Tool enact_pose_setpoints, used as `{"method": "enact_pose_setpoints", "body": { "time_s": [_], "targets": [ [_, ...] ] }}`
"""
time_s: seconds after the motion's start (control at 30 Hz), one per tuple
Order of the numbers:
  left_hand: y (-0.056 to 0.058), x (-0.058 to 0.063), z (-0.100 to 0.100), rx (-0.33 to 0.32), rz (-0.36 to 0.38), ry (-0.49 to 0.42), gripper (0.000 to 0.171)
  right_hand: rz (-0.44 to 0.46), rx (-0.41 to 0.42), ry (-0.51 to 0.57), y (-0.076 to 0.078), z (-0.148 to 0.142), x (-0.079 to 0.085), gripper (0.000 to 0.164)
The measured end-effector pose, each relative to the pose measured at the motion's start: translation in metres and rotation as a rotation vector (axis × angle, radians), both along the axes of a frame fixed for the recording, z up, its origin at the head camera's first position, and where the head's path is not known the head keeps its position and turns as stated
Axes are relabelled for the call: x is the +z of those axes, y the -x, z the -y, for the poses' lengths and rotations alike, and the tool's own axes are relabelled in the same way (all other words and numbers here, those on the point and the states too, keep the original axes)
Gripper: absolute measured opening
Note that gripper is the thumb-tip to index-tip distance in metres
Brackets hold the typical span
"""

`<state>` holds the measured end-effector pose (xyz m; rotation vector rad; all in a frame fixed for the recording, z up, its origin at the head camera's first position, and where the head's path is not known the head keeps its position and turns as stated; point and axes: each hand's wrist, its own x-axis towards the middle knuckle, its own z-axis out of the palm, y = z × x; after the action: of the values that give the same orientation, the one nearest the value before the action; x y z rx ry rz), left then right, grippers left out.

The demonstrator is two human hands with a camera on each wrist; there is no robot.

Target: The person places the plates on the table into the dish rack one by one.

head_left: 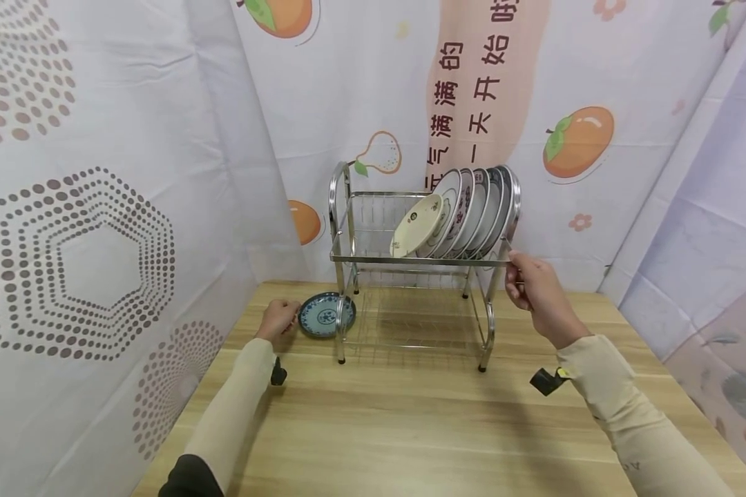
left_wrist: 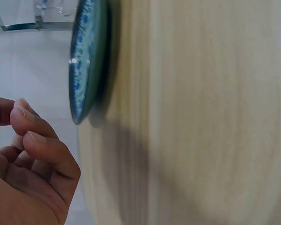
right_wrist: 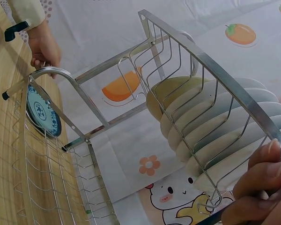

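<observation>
A two-tier metal dish rack (head_left: 418, 261) stands on the table, its upper shelf carrying several upright plates (head_left: 472, 221) leaning toward the right side. A cream plate (head_left: 418, 226) is the leftmost of them. With curled fingers, my right hand (head_left: 537, 293) grips the rack's front right corner; in the right wrist view, those fingers (right_wrist: 257, 183) close round the metal there. Left of the rack, a blue patterned plate (head_left: 318, 315) lies flat on the table. My left hand (head_left: 278, 319) is beside it, its fingers loosely curled and holding nothing. The left wrist view shows a gap between fingers (left_wrist: 42, 140) and plate.
The wooden table (head_left: 398, 428) extends toward me in front of the rack. A printed curtain (head_left: 360, 83) hangs behind, with further curtains along the left (head_left: 99, 262) and right sides. Bare wires form the rack's lower shelf (head_left: 416, 324).
</observation>
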<state>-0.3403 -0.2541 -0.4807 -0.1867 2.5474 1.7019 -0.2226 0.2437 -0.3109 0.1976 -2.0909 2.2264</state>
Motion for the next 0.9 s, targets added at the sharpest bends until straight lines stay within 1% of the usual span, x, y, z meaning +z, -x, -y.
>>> {"method": "enact_pose_setpoints", "body": {
  "time_s": [0.13, 0.3, 0.5, 0.77, 0.9],
  "targets": [
    [0.001, -0.006, 0.002, 0.024, 0.031, 0.041, 0.037, -0.003, 0.000, -0.017, 0.001, 0.001, 0.001, 0.046],
    [-0.002, -0.008, -0.001, 0.020, 0.079, 0.091, 0.029, 0.002, -0.001, -0.024, 0.000, 0.001, 0.002, 0.046],
    [-0.004, -0.017, 0.000, -0.001, 0.125, 0.116, 0.029, 0.011, -0.008, -0.075, 0.000, 0.001, 0.002, 0.046],
    [-0.002, -0.024, 0.003, -0.013, 0.133, 0.175, 0.032, 0.009, 0.001, -0.108, 0.000, -0.001, 0.002, 0.046],
    [-0.001, -0.025, 0.001, -0.049, 0.114, 0.277, 0.036, 0.013, 0.005, -0.118, 0.000, -0.002, 0.001, 0.046]
  ]
}}
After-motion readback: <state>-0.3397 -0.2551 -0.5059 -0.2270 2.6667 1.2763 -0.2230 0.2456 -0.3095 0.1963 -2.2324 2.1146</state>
